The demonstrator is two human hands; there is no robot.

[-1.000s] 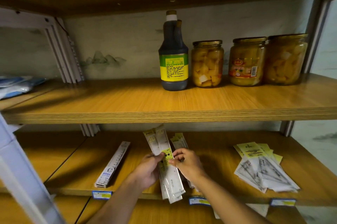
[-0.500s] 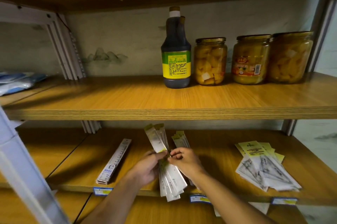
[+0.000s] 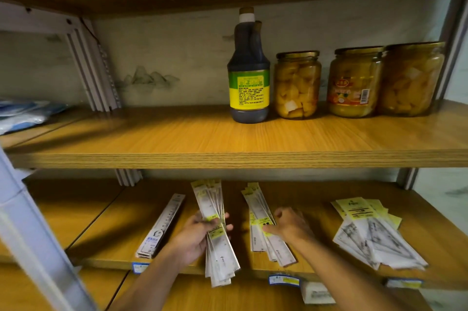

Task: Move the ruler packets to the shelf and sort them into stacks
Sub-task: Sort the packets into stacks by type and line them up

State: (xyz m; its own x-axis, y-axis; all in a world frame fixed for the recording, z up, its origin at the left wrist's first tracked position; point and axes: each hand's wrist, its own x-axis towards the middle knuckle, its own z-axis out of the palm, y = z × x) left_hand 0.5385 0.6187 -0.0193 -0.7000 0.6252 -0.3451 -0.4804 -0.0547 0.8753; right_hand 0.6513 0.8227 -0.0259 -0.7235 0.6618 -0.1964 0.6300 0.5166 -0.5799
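A fanned bundle of clear-sleeved ruler packets with yellow labels is now gripped by the left hand alone, where half a second ago both hands met on it. The right hand has been shifted right, its fingers curled onto a separate stack of similar ruler packets lying on the lower wooden shelf. A packet appears to have been dealt onto that stack; sorting is judged partway done.

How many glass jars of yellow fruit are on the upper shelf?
3. Left jar beside the dark bottle; middle jar; right jar touching it. None seem hidden.
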